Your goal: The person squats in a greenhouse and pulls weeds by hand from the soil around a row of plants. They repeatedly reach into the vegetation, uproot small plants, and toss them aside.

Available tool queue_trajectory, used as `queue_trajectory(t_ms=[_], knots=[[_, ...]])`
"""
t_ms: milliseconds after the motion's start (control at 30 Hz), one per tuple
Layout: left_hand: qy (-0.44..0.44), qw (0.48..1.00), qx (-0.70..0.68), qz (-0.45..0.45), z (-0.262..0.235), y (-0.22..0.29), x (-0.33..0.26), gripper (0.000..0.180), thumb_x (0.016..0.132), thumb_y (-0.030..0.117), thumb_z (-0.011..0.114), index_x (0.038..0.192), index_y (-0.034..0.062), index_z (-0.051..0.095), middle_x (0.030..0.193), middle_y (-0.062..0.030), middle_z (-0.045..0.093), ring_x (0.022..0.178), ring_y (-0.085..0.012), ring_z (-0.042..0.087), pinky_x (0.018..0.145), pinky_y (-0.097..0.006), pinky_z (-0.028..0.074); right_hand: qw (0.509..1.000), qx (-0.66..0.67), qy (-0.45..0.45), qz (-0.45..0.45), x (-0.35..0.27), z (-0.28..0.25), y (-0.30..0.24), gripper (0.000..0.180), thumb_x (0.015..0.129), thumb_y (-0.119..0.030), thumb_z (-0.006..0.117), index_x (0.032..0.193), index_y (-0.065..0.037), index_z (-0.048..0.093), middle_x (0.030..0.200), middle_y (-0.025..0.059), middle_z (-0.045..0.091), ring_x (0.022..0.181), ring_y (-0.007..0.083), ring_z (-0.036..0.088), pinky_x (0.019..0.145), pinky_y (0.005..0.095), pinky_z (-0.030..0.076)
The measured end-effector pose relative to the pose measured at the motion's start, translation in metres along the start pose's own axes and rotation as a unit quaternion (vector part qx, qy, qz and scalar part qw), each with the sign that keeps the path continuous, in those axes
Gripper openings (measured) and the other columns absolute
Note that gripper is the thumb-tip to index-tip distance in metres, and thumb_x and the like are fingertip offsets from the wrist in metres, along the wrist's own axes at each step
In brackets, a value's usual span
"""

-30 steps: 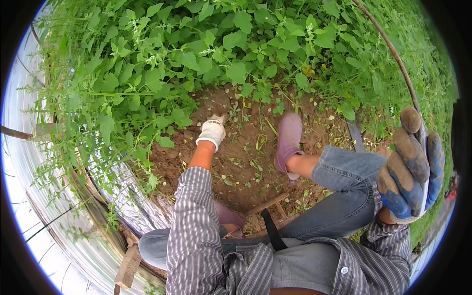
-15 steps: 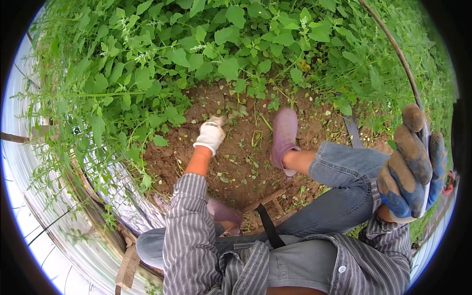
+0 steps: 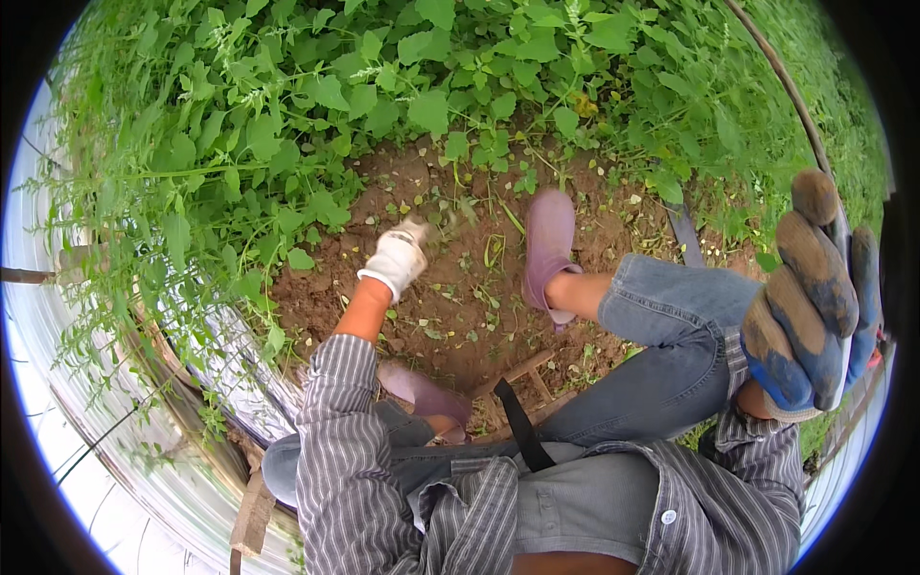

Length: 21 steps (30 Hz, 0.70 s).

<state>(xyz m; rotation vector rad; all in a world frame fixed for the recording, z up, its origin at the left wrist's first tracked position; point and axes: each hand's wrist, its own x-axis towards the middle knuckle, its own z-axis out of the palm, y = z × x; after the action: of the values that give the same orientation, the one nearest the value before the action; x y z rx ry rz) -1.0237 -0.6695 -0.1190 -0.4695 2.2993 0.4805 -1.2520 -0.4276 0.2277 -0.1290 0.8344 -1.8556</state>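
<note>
My left hand [image 3: 399, 256], in a white knit glove, is low over the brown soil [image 3: 450, 316]. Its fingers look curled together; their tips are blurred, and what they hold, if anything, cannot be made out. Small uprooted or wilted greenery [image 3: 467, 209] lies just beyond them. On the right, my right hand [image 3: 800, 297] wears a blue and grey glove caked with mud. Its fingers wrap round a long thin brown pole [image 3: 793, 86], which bends up toward the top of the view; the pole's lower part is mostly hidden by the hand.
Dense leafy green plants [image 3: 412, 86] border the soil ahead. My purple boots [image 3: 551, 235] stand on the dirt, beside a low wooden frame [image 3: 517, 374]. A dark flat strip [image 3: 684, 235] lies right of the boot. Pale plastic sheeting [image 3: 105, 412] runs along the left.
My left hand has drawn slightly left and nearer to me over the soil. My right hand stays round the pole, a little farther right in view. The whole view has shifted slightly.
</note>
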Motion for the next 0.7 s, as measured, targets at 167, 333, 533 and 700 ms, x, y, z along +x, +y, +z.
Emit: queue_trajectory(t_ms=[167, 333, 533, 700], knots=[[-0.084, 0.992, 0.077, 0.047, 0.021, 0.057, 0.0, 0.053, 0.075, -0.001, 0.055, 0.125, 0.0141, 0.047, 0.121, -0.0151, 0.05, 0.104, -0.0297, 0.056, 0.084, -0.039, 0.049, 0.996, 0.017, -0.084, 0.014, 0.004, -0.004, -0.001, 0.035, 0.097, -0.023, 0.025, 0.125, -0.003, 0.025, 0.074, 0.0047, 0.048, 0.047, 0.0129, 0.046, 0.042, 0.031, 0.04], [-0.04, 0.996, 0.066, 0.039, 0.033, 0.053, -0.005, 0.039, 0.079, 0.007, 0.056, 0.118, 0.0105, 0.053, 0.112, -0.0143, 0.056, 0.098, -0.0278, 0.058, 0.08, -0.036, 0.05, 0.995, 0.022, -0.09, 0.03, 0.011, -0.006, 0.004, 0.038, 0.098, -0.024, 0.023, 0.127, 0.0, 0.024, 0.076, 0.0048, 0.043, 0.051, 0.0144, 0.043, 0.042, 0.0294, 0.039], [-0.007, 1.0, -0.028, 0.0, 0.018, 0.021, -0.043, 0.037, 0.079, 0.011, 0.056, 0.116, 0.0084, 0.053, 0.099, -0.018, 0.06, 0.085, -0.0297, 0.06, 0.075, -0.037, 0.051, 0.993, -0.018, -0.112, 0.028, 0.005, -0.005, 0.0, 0.039, 0.098, -0.023, 0.022, 0.13, 0.0, 0.022, 0.076, 0.0037, 0.042, 0.05, 0.0143, 0.043, 0.044, 0.0302, 0.04], [-0.048, 0.993, 0.071, 0.079, 0.062, 0.076, -0.061, 0.053, 0.077, 0.001, 0.05, 0.128, 0.0111, 0.041, 0.111, -0.0206, 0.054, 0.094, -0.0313, 0.06, 0.076, -0.039, 0.051, 0.994, -0.022, -0.091, 0.052, -0.003, 0.002, 0.004, 0.041, 0.098, -0.024, 0.022, 0.132, 0.0, 0.02, 0.079, 0.0044, 0.043, 0.05, 0.0132, 0.043, 0.047, 0.0312, 0.041]])
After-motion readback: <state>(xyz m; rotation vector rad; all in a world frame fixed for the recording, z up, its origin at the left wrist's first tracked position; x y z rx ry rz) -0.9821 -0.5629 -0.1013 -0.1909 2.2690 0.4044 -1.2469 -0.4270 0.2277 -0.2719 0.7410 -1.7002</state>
